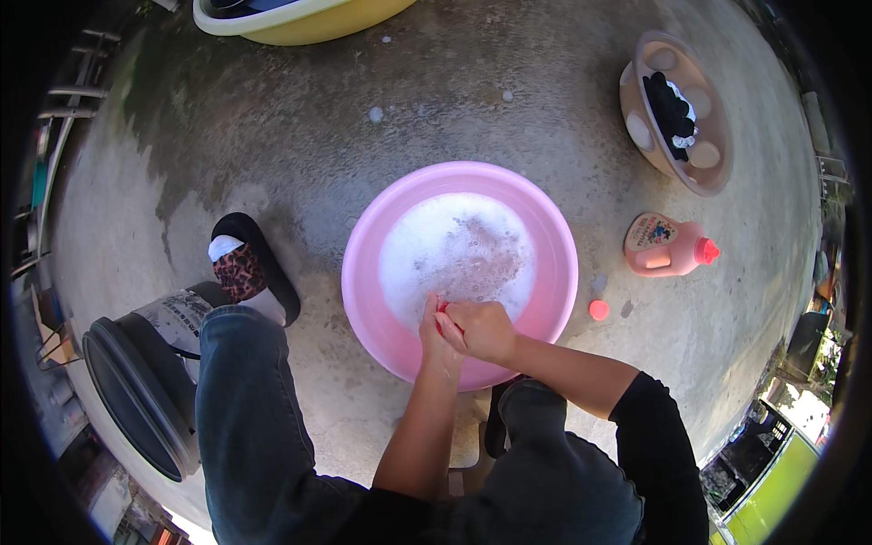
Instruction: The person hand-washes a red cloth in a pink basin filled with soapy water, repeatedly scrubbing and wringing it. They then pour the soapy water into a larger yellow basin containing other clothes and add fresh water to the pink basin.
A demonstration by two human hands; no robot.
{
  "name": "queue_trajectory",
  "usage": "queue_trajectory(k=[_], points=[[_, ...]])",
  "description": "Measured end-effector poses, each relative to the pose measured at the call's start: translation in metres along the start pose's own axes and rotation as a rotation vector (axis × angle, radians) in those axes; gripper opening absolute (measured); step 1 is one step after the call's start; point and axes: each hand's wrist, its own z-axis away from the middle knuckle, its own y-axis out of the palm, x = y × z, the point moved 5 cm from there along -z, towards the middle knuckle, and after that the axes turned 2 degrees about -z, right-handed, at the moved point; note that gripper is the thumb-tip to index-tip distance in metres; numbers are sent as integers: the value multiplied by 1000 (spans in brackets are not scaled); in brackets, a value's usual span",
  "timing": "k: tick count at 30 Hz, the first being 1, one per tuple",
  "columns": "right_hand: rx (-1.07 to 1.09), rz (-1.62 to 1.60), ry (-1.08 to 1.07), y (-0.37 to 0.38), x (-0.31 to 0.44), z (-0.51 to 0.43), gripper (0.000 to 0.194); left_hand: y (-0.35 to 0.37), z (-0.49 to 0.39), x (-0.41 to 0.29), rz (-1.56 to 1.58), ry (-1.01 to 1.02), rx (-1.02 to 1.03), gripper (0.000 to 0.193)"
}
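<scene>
Sudsy water [456, 252] lies in a round pink plastic basin [562, 286] on the ground between my knees. Over the basin's near side, my left hand [439, 330] and my right hand [482, 328] are pressed together around a small piece of red cloth [444, 308]. Only bits of the red show between the fingers, so its shape is mostly hidden. My right hand is closed over it, and my left hand supports it from the left.
A pink detergent bottle [654, 245] lies right of the basin, near a red cap [599, 310]. Upper right, a beige basin [722, 136] holds black and white cloth [671, 116]. A yellow tub [306, 27] stands at the top. A lidded bucket [129, 402] is beside my left leg.
</scene>
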Motion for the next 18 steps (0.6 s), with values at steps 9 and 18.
queue_trajectory(k=[9, 18], points=[[-101, 26, 209, 38, -97, 4, 43, -24, -3, -15, -318, 145, -386, 34], [118, -280, -78, 13, 49, 17, 17, 12, -3, 3, 467, -626, 560, 35]])
